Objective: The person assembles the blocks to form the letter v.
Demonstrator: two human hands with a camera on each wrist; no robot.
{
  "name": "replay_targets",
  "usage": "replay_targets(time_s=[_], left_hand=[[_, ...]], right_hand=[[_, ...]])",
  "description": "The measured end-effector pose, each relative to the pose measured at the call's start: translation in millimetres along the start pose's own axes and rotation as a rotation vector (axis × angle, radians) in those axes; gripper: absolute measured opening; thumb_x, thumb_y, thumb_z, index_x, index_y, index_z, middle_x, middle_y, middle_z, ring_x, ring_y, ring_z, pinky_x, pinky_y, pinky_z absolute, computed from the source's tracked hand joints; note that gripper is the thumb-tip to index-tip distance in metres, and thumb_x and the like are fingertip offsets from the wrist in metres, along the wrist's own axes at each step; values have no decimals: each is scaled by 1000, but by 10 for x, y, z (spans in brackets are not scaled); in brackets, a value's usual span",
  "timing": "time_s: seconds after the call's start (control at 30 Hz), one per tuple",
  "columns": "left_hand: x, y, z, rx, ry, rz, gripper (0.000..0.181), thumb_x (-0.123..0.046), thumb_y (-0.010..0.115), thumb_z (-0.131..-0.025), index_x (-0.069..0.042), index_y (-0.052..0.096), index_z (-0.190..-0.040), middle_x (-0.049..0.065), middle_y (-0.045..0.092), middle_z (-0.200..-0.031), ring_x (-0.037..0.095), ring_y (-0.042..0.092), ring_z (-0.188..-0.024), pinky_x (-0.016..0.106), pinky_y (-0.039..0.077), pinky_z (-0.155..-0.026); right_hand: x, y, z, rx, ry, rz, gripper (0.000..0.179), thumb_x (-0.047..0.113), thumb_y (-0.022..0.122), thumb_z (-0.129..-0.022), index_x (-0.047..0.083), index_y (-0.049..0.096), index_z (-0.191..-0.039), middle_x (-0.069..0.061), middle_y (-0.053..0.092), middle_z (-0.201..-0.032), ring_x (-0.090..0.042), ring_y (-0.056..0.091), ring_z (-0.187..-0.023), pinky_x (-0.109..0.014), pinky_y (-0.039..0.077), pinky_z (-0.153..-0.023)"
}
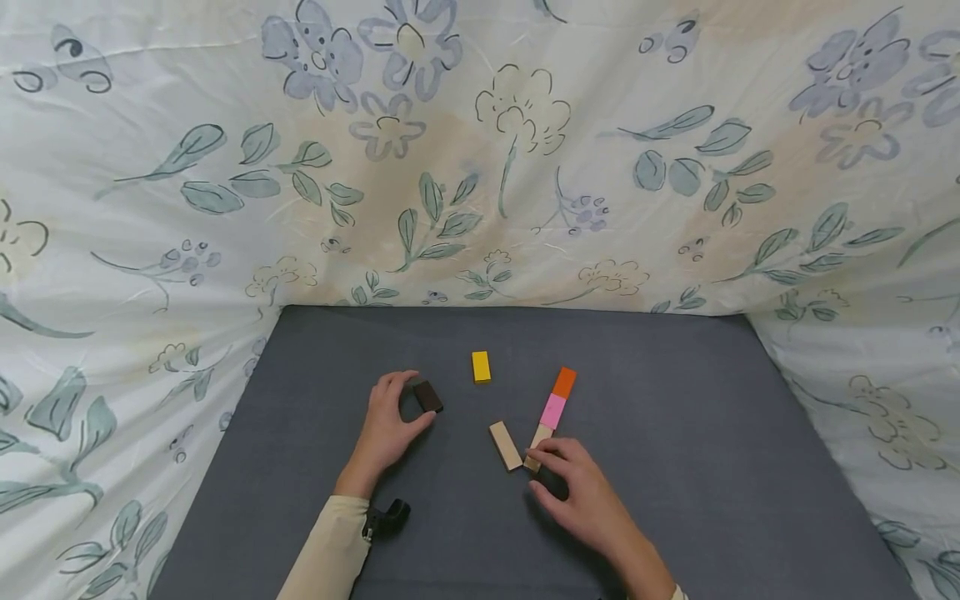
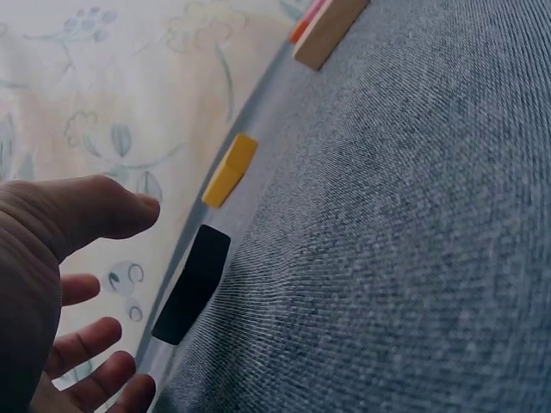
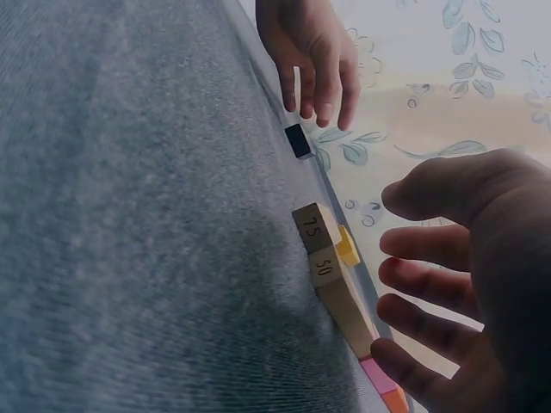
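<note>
My left hand (image 1: 386, 425) spreads its thumb and fingers around a dark brown, nearly black block (image 1: 428, 397). In the left wrist view a gap shows between the thumb and this block (image 2: 193, 284). Over the near end of a plain wooden block (image 1: 541, 435) hovers my right hand (image 1: 588, 500), thumb and fingers apart. That block lines up with a pink block (image 1: 552, 412) and an orange block (image 1: 565, 382). Beside it a second wooden block (image 1: 506, 446) lies at an angle, their near ends close together. The right wrist view shows "75" and "50" on the wooden ends.
A yellow block (image 1: 481, 367) lies alone farther back, between the dark block and the coloured row. Everything rests on a dark grey cloth surface (image 1: 675, 433). Flower-patterned fabric (image 1: 450, 150) hangs behind and along both sides. A black wrist device (image 1: 387, 518) sits on the left sleeve.
</note>
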State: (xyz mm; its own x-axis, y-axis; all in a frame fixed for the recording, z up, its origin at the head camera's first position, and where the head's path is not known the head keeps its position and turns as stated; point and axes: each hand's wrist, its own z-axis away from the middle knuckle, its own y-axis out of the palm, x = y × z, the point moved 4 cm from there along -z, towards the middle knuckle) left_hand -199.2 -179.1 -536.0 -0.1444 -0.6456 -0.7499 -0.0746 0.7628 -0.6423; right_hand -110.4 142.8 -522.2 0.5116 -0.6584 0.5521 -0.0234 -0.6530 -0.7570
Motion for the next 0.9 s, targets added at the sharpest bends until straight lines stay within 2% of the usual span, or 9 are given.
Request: replay_targets(time_s=[0.5, 0.9], left_hand=[[40, 55, -46, 31, -42, -6, 70, -20, 89, -93, -11, 56, -154, 19, 46, -155, 42, 43, -143, 66, 40, -113], [78, 90, -60, 47, -33, -22, 69, -18, 88, -94, -9, 56, -153, 20, 50, -154, 41, 46, -140, 64, 42, -112]], right_hand=[[25, 87, 19, -3, -68, 11, 41, 15, 94, -84, 13, 82, -123, 7, 64, -124, -13, 60, -113, -40, 57, -93], [33, 142, 6, 16, -81, -3, 42, 13, 93, -84, 14, 82, -124, 8, 65, -124, -13, 59, -115, -40, 57, -94]])
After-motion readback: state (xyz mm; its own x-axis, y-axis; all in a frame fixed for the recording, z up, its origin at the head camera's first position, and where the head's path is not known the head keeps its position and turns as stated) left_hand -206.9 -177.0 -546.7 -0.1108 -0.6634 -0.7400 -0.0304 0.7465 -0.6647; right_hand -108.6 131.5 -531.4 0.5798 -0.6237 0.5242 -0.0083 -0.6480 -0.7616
